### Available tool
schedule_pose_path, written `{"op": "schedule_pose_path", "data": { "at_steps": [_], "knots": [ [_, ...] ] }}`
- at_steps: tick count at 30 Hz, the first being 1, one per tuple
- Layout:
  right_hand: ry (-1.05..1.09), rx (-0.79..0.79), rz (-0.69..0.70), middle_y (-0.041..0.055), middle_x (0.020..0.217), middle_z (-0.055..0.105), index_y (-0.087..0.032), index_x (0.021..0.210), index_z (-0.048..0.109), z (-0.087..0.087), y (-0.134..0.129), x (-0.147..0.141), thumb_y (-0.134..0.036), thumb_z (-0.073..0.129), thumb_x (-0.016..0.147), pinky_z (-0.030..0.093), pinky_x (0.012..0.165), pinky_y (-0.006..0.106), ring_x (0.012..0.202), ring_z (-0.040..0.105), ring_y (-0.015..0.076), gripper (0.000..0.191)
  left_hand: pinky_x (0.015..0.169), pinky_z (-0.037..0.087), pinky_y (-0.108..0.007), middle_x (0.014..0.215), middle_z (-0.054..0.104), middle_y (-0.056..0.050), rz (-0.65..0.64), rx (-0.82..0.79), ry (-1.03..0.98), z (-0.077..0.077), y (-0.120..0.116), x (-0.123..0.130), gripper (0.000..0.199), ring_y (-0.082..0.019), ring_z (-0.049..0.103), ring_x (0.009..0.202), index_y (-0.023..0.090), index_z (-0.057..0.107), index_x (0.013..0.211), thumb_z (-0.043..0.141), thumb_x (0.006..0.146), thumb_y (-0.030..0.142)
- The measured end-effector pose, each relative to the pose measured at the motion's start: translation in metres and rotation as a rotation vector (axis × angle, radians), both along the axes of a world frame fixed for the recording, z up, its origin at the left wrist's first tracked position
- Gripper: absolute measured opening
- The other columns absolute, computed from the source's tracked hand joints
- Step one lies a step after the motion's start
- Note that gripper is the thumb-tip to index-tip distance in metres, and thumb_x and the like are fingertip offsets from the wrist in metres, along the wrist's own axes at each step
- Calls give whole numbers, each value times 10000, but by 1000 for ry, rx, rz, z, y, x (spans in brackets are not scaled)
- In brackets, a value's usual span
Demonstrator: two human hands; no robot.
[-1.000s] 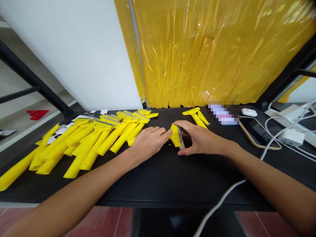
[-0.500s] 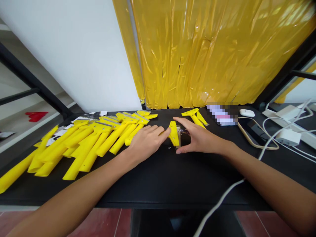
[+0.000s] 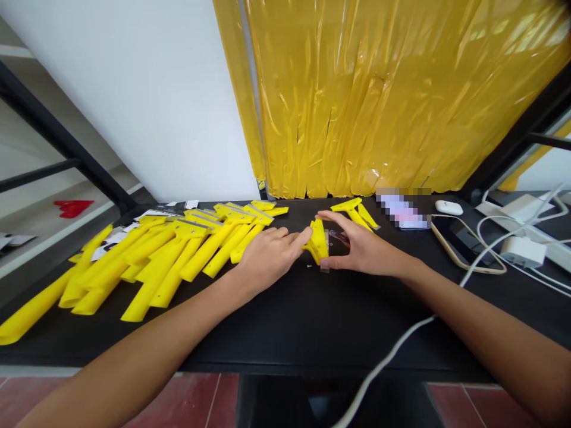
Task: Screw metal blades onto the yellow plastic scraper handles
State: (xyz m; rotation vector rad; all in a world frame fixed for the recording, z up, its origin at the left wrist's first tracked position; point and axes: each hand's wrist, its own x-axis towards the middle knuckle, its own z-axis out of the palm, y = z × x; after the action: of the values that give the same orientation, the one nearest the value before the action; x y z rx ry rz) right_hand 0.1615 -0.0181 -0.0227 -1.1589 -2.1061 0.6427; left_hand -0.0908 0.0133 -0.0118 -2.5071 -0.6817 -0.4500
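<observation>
My left hand (image 3: 272, 255) is closed around the handle of a yellow scraper (image 3: 317, 242), whose head points right. At the scraper's other side, my right hand (image 3: 366, 244) spans the head, with the thumb at the lower end of the blade edge and the index finger by the upper end. A clear strip or blade shows along that edge. Inside my right hand sits a thin, partly see-through purplish tool (image 3: 339, 238), mostly hidden; its kind is unclear. A tiny screw (image 3: 309, 266) lies on the black table just below the scraper.
Several yellow scrapers (image 3: 178, 244) lie piled on the left over papers. Another scraper (image 3: 350, 208) and a loose yellow piece (image 3: 366, 215) lie behind my right hand. To the right are a phone (image 3: 464, 238), white case (image 3: 448, 207), charger (image 3: 524, 249) and cable (image 3: 392, 356).
The scraper's head has tilted slightly, and my right thumb has come in against the lower end of its blade edge. The whole view has shifted a little.
</observation>
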Motion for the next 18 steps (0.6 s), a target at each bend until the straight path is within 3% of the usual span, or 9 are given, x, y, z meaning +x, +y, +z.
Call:
{"op": "schedule_pose_path", "data": {
  "at_steps": [5,8,11,14,18],
  "knots": [
    [-34,40,-131,129,1621,473,-275,1572,404,10,8,19,-597,787,806,457,1188,531,1469,494,343,915,694,509,-320,882,752,-63,-13,-75,13,-4,4,-1,296,-218,708,808,173,619,1326,562,1043,239],
    [-172,73,-396,180,1483,604,-187,1514,498,22,18,50,-673,762,777,491,1127,564,1335,601,405,921,712,510,-307,922,745,-55,-16,-118,34,-5,6,-1,293,-208,707,842,205,627,1324,547,1043,199],
    [-272,-40,-635,220,1289,705,-112,1435,561,26,30,84,-720,734,758,558,976,576,1145,691,437,927,678,487,-296,931,732,-46,-27,-113,40,-8,8,-2,279,-200,690,818,229,644,1299,553,1037,193],
    [-295,-154,-676,238,1361,671,-84,1439,548,18,40,103,-664,746,760,537,1024,539,1220,660,427,915,667,474,-286,938,726,-40,-36,-107,39,-9,9,-3,265,-192,679,813,241,657,1277,562,1034,191],
    [-303,-248,-612,213,1434,641,-115,1460,537,6,48,106,-557,722,795,484,1112,519,1301,623,391,820,691,492,-292,1025,725,-49,-36,-115,33,-7,7,-1,255,-198,678,869,239,668,1256,551,1036,184]
  ]
}}
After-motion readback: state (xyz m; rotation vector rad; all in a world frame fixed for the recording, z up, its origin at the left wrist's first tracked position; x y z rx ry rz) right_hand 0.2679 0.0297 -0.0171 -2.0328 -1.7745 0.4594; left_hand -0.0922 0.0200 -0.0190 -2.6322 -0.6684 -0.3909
